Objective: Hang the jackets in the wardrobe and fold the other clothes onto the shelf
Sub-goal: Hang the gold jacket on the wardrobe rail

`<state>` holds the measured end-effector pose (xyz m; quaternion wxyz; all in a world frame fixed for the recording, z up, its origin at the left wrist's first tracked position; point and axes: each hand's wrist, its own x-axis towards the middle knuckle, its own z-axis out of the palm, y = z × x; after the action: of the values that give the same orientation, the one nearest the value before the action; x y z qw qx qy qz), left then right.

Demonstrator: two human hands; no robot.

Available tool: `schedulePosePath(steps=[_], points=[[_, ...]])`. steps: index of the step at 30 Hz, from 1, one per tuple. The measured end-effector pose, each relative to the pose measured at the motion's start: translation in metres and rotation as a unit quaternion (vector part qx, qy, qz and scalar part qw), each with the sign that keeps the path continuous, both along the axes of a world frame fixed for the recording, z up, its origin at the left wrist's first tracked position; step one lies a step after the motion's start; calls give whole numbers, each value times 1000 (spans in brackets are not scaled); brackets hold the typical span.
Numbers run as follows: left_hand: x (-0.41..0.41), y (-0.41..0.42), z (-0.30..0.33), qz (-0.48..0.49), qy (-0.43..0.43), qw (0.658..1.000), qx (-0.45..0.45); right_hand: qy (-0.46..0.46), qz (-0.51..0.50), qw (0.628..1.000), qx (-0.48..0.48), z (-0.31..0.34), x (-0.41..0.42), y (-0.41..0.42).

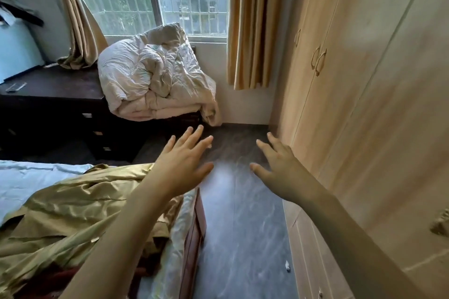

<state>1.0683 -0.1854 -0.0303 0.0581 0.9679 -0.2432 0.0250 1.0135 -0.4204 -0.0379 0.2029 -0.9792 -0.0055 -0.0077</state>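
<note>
A shiny gold garment (65,213) lies spread on the bed (29,177) at the lower left, with something dark red showing under its lower edge. The light wooden wardrobe (364,116) fills the right side, its doors closed, with curved metal handles (318,59). My left hand (184,160) hovers over the bed's corner with fingers spread, holding nothing. My right hand (279,162) is stretched out over the floor close to the wardrobe's base, fingers spread, holding nothing.
A crumpled pale duvet (155,75) is piled on a dark seat under the window. A dark desk with drawers (53,104) stands at the left. Grey floor (243,226) runs between bed and wardrobe. Tan curtains (252,22) hang by the window.
</note>
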Motion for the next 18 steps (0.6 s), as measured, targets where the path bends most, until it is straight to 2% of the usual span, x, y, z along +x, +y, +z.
schedulePosePath(steps=[7, 18], points=[[138, -30, 2, -16, 11, 1000, 0, -11, -25, 1000, -12, 13, 130, -23], [292, -95, -23, -28, 56, 998, 2, -8, -22, 1000, -6, -3, 296, -83]])
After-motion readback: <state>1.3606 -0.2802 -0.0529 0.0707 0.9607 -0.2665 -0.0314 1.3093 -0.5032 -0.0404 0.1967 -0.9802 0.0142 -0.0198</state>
